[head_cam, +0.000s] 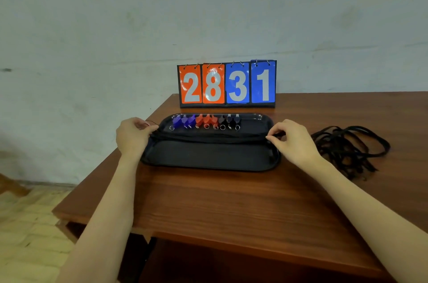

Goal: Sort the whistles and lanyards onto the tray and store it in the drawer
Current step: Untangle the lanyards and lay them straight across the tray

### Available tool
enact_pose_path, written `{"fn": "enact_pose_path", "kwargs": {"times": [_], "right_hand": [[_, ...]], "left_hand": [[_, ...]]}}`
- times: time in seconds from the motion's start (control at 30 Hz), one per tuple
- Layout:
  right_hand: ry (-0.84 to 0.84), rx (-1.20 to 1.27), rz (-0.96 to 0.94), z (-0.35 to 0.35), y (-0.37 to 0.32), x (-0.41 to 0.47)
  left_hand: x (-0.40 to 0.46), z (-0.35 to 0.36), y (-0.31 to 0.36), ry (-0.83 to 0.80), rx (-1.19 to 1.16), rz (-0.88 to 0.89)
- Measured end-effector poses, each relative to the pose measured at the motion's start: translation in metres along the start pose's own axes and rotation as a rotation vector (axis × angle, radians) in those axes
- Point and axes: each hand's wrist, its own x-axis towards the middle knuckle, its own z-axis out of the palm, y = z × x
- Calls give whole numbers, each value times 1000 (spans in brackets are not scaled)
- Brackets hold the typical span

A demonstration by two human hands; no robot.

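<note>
A black tray (pixel 209 157) sits on the wooden tabletop (pixel 231 201), and along its far edge the whistles (pixel 206 121) stand in one row grouped by colour: blue on the left, red in the middle, dark ones on the right, with their key rings facing the person. Across the tray's middle a black lanyard (pixel 210 137) is stretched flat from side to side. The left hand (pixel 133 135) pinches its end at the tray's left rim, and the right hand (pixel 293 140) pinches the other end at the right rim, probably to lay it straight below the whistles. The remaining lanyards (pixel 347 146) lie in a loose tangle to the right of the tray. A flip scoreboard (pixel 228 84) showing 28 and 31 stands behind, near the wall.
</note>
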Motion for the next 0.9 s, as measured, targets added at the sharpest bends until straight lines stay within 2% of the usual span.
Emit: {"fn": "enact_pose_path", "kwargs": {"times": [0.27, 0.5, 0.67, 0.8, 0.9], "right_hand": [[1, -177, -56, 1, -2, 0], [-9, -177, -15, 4, 0, 0], [83, -105, 39, -17, 5, 8], [124, -65, 155, -44, 28, 17], [36, 36, 275, -67, 46, 18]], "left_hand": [[0, 5, -1, -23, 197, 58], [-3, 6, 2, -21, 311, 120], [-7, 9, 11, 38, 374, 243], [-23, 23, 33, -150, 199, 349], [-40, 30, 64, -279, 92, 515]]}}
